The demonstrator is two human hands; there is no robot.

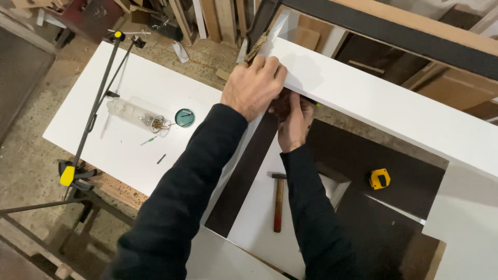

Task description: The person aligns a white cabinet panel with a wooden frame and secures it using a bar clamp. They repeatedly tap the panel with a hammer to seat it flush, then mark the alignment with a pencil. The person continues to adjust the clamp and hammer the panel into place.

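White laminate under your left hand: fingers curled over the near end of the long white panel, clamped on its edge where it meets the corner. Your right hand sits just below, tucked under that same corner, fingers pressed up against the panel's underside; whether they pinch anything small there you cannot tell, the spot is in shadow. Both sleeves dark.

Panel runs from the corner off to the right, standing on edge. Below it, a dark brown board lies flat, a yellow tape measure on it. Hammer with wooden handle lies on a white sheet between your forearms.

Left, well apart: white worktop bearing a clear plastic jar of screws on its side, its green lid just beside. Long bar clamp with yellow grip lies along the worktop's left edge.
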